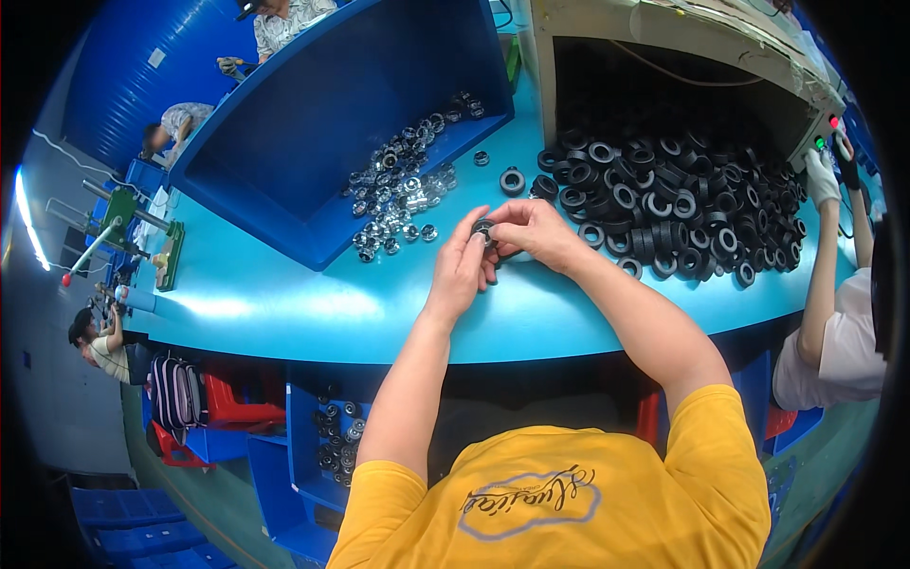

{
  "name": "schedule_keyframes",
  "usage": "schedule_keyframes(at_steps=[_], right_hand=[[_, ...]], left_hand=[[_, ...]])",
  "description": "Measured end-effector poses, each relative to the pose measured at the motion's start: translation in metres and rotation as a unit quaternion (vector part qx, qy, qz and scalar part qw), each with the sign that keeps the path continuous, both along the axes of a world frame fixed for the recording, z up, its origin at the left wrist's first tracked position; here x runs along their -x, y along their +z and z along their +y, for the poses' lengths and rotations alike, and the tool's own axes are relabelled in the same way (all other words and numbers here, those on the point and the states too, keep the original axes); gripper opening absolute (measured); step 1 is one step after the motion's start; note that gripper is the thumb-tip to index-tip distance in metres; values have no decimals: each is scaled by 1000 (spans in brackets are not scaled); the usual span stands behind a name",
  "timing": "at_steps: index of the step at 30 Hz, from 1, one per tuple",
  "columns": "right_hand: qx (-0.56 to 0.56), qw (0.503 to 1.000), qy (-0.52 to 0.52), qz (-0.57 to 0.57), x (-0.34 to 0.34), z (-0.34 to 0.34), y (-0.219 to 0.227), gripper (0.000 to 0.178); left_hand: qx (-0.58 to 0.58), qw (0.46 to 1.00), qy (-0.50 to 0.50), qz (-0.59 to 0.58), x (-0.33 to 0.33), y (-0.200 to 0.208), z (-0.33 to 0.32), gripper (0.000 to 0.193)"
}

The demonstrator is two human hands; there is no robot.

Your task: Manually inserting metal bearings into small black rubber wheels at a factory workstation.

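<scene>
A big blue table [284, 294] fills most of the view and curves around the person. On it sits a large blue tray [313, 104] with tall walls, and a bunch of small shiny metal rings [398, 185] lies in its near corner. To the right, a big pile of black rubber rings [682, 213] spills out from under a pale box [664, 38]. One black ring [512, 180] lies alone on the table between the tray and the pile. At the far right, another person in a white glove [821, 178] reaches up to the box.

Both of the person's hands meet over the middle of the table. They hold one small ring part [484, 229], dark with a bit of shine, just above the table top. The left hand [462, 270] pinches it from the left side, closed tight on it. The right hand [531, 232] pinches it from the right, also closed on it, with the fingers curled over the top.

What could go wrong? The part is tiny and is held only by fingertips, so I think it could slip out and roll off the table edge. If the two hands push crooked, the part may tilt or jam. A fingertip could get pinched too.

Both forearms come up from the bottom of the view, with bent elbows. The left wrist is straight. The right wrist bends inward toward the left hand.
</scene>
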State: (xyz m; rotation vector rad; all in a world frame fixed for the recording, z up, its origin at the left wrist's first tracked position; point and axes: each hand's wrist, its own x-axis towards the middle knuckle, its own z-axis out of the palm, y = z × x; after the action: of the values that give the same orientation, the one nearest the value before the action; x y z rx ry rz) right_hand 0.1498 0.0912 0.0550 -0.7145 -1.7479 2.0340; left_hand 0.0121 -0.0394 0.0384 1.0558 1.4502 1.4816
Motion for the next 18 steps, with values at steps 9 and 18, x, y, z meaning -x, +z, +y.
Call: schedule_keyframes(at_steps=[9,18], right_hand=[[-61,996,-55,26,7,-7,-17,23],[-22,999,-50,-1,5,-7,-2,28]], left_hand=[[-133,920,120,348,-11,-22,12,38],[36,999,-17,1,4,5,3,47]])
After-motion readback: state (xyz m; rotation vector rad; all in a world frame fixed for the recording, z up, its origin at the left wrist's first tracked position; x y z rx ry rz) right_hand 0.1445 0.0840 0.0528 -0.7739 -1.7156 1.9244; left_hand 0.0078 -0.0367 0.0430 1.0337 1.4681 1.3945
